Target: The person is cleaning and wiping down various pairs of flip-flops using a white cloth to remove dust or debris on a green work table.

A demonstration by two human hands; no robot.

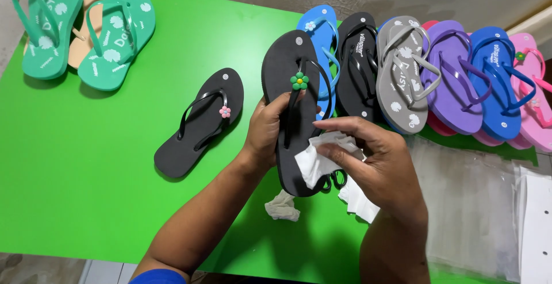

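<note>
My left hand (pixel 265 130) grips the side of a black flip-flop (pixel 290 71) that has a green flower charm (pixel 299 80) on its strap, holding it tilted above the green table (pixel 103 163). My right hand (pixel 379 163) is closed on a crumpled white cloth (pixel 313 162) and presses it against the heel part of that flip-flop. A second black flip-flop (pixel 198 124), with a pink flower charm, lies flat on the table just left of my left hand.
A row of flip-flops, blue (pixel 319 28), black (pixel 357 65), grey (pixel 402 74), purple (pixel 451 77), blue and pink, lies at the back right. Green (pixel 118 37) and tan flip-flops sit at the back left. A crumpled grey wad (pixel 283 206) lies under my arms. Clear plastic bags (pixel 471 203) are stacked at right.
</note>
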